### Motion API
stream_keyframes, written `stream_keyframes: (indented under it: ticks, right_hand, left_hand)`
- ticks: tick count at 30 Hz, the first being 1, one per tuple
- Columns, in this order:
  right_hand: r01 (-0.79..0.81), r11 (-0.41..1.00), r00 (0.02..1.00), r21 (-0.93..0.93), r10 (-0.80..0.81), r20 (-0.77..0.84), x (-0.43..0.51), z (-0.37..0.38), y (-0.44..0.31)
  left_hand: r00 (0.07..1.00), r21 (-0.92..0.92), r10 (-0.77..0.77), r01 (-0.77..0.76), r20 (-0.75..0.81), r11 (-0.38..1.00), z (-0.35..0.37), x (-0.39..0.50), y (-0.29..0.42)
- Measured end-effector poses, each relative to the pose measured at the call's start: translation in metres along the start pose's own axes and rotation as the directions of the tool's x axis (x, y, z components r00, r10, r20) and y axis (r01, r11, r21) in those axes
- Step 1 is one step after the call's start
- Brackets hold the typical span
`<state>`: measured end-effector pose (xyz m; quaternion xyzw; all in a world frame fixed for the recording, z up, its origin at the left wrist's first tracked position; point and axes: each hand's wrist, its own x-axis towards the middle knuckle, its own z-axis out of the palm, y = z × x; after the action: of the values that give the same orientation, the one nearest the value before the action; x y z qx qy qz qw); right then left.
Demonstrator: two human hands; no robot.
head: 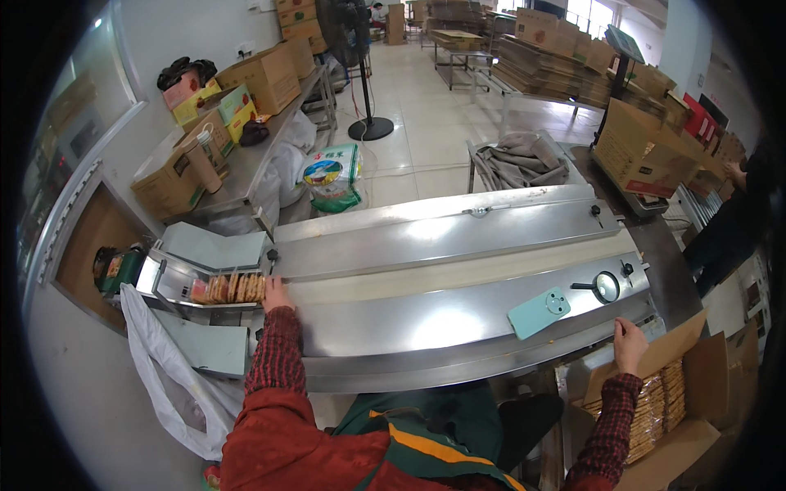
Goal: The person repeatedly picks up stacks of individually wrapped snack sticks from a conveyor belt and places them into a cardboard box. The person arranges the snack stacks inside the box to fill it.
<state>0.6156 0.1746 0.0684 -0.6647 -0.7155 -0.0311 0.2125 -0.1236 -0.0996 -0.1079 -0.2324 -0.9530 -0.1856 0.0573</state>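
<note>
My left hand (277, 293) is at the left end of the steel conveyor, with its fingers against the right end of a row of wrapped flat biscuits (236, 288). The row stands on edge in a metal channel (175, 287) between two pale side plates. How firmly the fingers grip it is hidden. My right hand (630, 348) hovers by a flap of an open cardboard box (703, 380), fingers curled together with nothing visible in them. Inside that box are several packed rows of wrapped biscuits (654, 414).
A light-green phone (539, 313) and a black magnifying glass (605, 287) lie on the conveyor's near steel cover (381, 325). White cloth (147, 350) hangs at left. Cartons (166, 178) fill a side table. A person's arm (737, 175) shows at right, beside a box on a scale (645, 150).
</note>
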Motion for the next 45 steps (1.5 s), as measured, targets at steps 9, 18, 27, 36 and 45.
stream_keyframes:
  ticks: [9,18,27,36,45]
  right_hand:
    - [0.031,0.999,0.995,0.029,-0.034,0.096,0.007,0.005,0.016]
    - [0.024,0.999,0.986,0.026,-0.028,0.167,0.011,0.006,0.028]
    - [0.041,0.996,0.979,-0.08,-0.024,0.201,0.015,0.008,0.047]
    - [0.117,0.982,0.989,-0.151,-0.101,0.106,0.004,0.002,0.032]
    - [0.048,0.994,0.995,-0.094,-0.04,0.087,0.0,-0.003,0.016]
  left_hand:
    - [0.794,-0.123,0.539,-0.587,-0.281,0.8,-0.017,-0.041,0.017]
    - [0.936,0.133,-0.059,0.112,-0.348,0.985,-0.123,0.042,-0.105]
    - [0.965,0.219,-0.257,0.261,-0.048,0.94,-0.104,0.049,-0.132]
    - [0.967,0.301,-0.236,0.254,-0.094,0.919,-0.108,0.051,-0.133]
    - [0.969,0.333,-0.235,0.248,-0.081,0.909,-0.114,0.054,-0.135]
